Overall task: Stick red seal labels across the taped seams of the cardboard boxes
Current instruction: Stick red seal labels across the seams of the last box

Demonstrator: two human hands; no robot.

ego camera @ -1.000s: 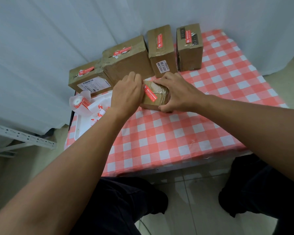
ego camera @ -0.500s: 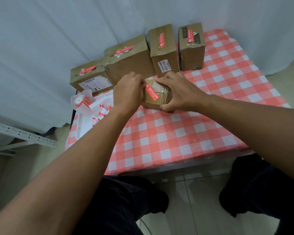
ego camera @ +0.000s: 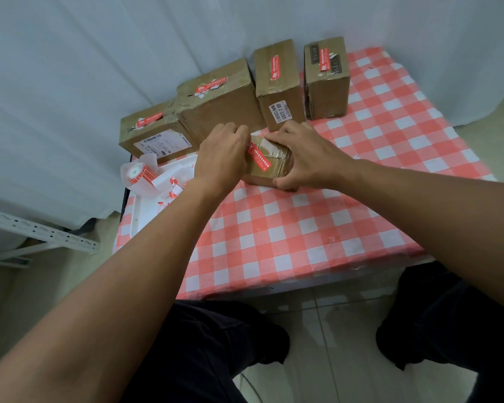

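A small, heavily taped cardboard box [ego camera: 274, 164] lies on the red-and-white checked tablecloth [ego camera: 303, 228]. A red seal label [ego camera: 259, 156] runs diagonally across its top. My left hand [ego camera: 223, 157] curls over the box's left end, fingertips on the label's upper end. My right hand [ego camera: 304, 158] grips the box's right side, thumb at its near corner. Behind stand several larger boxes, each with a red label on top: one far left [ego camera: 157, 135], a big one [ego camera: 218, 103], a tall one [ego camera: 277, 80] and one at the right [ego camera: 326, 77].
A roll of red labels [ego camera: 137, 175] and torn backing scraps lie on a white tray [ego camera: 146, 210] at the table's left edge. A white curtain hangs behind. A metal shelf bracket [ego camera: 38, 231] sticks out at the left. My knees are below the table's near edge.
Both hands have stayed on the small box. My left fingers have shifted slightly along the label's upper end. The view has shifted a little.
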